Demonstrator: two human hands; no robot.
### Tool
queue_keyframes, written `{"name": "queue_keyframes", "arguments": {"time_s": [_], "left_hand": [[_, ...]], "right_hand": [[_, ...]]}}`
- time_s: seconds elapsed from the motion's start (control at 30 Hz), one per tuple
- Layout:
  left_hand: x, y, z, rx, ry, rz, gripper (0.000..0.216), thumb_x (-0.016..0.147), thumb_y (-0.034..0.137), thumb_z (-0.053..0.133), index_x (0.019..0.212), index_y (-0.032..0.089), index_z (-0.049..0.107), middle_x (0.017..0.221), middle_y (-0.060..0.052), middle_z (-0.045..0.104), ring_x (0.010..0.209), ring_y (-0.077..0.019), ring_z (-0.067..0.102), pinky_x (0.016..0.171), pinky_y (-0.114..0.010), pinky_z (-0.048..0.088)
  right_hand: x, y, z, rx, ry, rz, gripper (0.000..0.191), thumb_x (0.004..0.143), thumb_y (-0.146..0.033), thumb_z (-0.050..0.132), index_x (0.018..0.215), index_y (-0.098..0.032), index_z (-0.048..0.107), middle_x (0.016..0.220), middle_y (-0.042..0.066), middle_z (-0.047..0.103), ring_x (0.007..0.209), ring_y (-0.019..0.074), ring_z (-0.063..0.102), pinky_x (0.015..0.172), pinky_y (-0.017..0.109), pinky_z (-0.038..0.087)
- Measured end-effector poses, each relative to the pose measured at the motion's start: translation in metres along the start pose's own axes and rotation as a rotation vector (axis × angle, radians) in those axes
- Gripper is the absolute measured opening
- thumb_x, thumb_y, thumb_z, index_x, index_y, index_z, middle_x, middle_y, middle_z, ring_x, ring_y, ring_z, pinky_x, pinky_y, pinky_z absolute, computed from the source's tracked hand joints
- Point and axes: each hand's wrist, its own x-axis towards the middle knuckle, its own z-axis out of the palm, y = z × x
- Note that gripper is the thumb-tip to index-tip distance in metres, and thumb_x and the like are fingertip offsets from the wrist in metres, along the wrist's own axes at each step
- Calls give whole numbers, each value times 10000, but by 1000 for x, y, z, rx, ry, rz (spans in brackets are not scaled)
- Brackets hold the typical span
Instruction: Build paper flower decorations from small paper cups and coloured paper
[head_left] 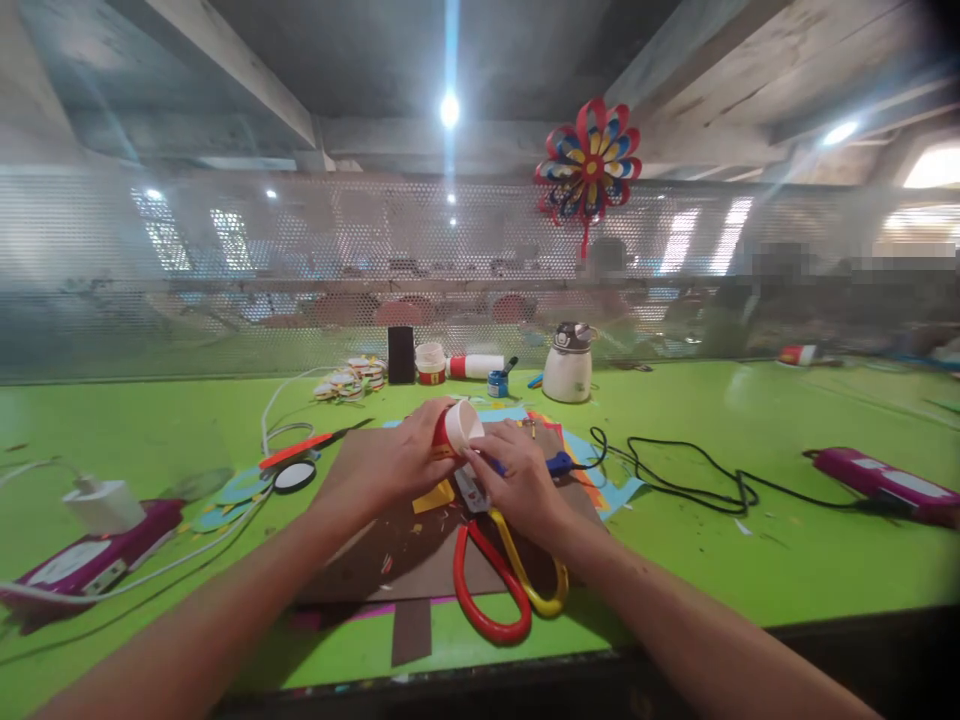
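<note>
My left hand [390, 462] is wrapped round a small red and white cup-shaped roll [456, 430], held tilted above a brown card sheet [409, 555]. My right hand [521, 480] is closed beside it, fingertips touching the roll's lower rim, and grips a blue-handled tool [559, 463] with a black cord [675, 478] trailing right. Red and yellow scissors [499, 590] lie on the brown sheet just under my right hand. Yellow paper scraps [435, 497] lie beneath the roll.
On the green table [750, 570]: a purple power strip [885, 480] at right, another [90, 560] at left with a white charger [101, 500], a white kettle-like pot [568, 365], glue bottle [474, 366], black box [400, 354], paper discs [349, 380]. A paper pinwheel [589, 165] hangs on the mesh.
</note>
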Motion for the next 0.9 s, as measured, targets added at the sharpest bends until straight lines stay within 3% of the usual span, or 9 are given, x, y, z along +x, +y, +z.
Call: {"name": "queue_keyframes", "arguments": {"time_s": [0.17,0.33,0.53,0.73,0.9], "left_hand": [[-7,-14,20,-139,101,11,564,812,306,624,1307,166,392,1293,-143,539,1164,-249,550,984,-412,446],[-14,-13,10,-81,100,-23,485,829,320,615,1272,197,461,1174,-91,597,1042,-233,585,904,-383,470],[-15,-7,1,49,59,-42,564,799,329,656,1310,203,452,1158,-87,561,962,-237,590,832,-361,478],[-17,-7,7,-123,58,-16,515,813,270,630,1292,234,445,1194,-72,495,1036,-209,562,887,-327,472],[-16,-4,7,-182,61,5,498,806,226,635,1266,216,445,1209,-82,539,1099,-220,548,953,-362,447]], "right_hand": [[-3,3,2,68,6,31,115,913,-210,566,908,-182,678,903,83,665,873,214,577,790,368,471],[-4,-2,3,81,8,27,114,903,-215,574,909,-189,684,833,68,668,832,214,562,746,363,472],[-3,-4,2,80,0,26,131,905,-228,565,894,-193,690,817,69,676,817,216,559,743,372,474],[-2,-4,1,53,-6,24,136,902,-230,585,815,-190,683,795,53,645,802,200,560,733,339,461],[-1,-6,0,32,-33,14,185,910,-215,570,756,-184,668,740,43,605,788,197,542,728,336,447]]}}
